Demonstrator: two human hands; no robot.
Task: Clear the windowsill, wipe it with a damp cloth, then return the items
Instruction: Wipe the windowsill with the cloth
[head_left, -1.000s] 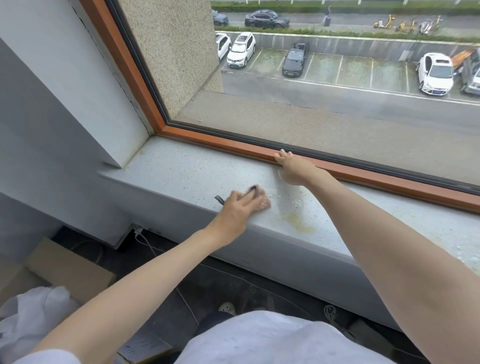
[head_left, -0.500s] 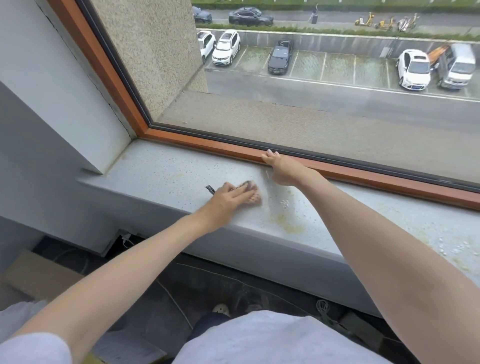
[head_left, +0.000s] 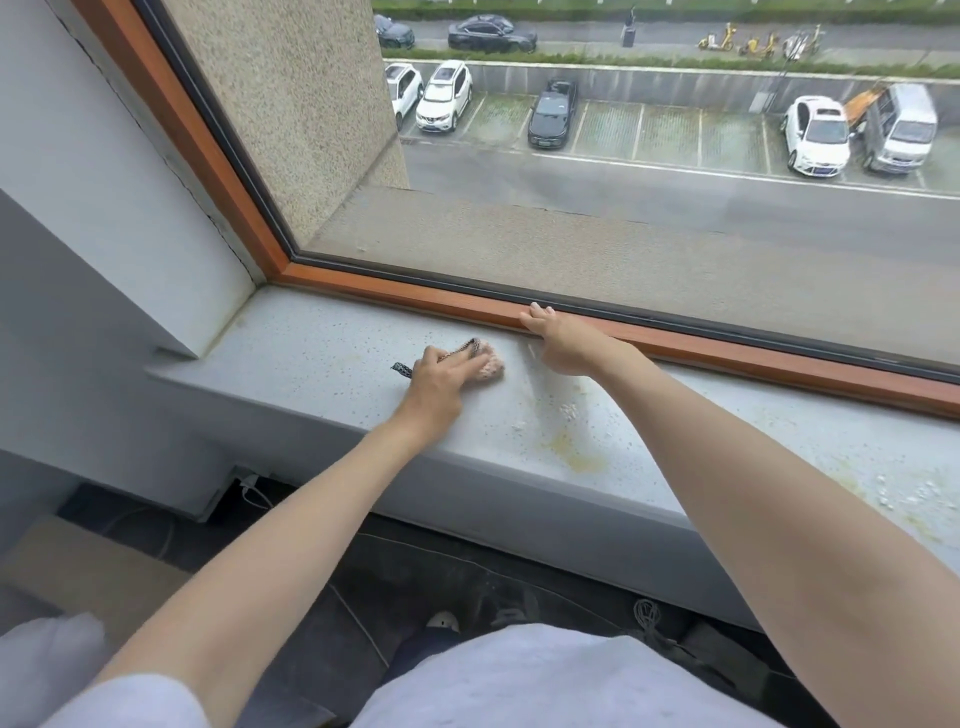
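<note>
Outside the big window is a car park with white and black cars. Under the glass runs an orange-brown wooden window frame (head_left: 779, 358), and below that is the grey speckled stone windowsill (head_left: 322, 343).

Both bare arms reach forward from the bottom of the picture, out over the sill. The left arm comes in from the low left and is almost straight. The right arm comes in from the low right and goes further back, up to the frame.

A small pink damp cloth (head_left: 492, 367) lies on the sill, about in the middle, a little left of the right hand. It lies long-ways along the sill. Its pink end points right, and a dark patterned strap sticks out on the left from under the hand.

The left hand (head_left: 441, 382) is flat, with straight fingers pressing down on the cloth. The right hand (head_left: 563, 348) is spread open and holds nothing. Its palm is low by the sill and its fingertips touch the wooden frame.

Near the front edge is a yellow stain (head_left: 582, 452), with white crumbs (head_left: 569, 411) just beside it.
</note>
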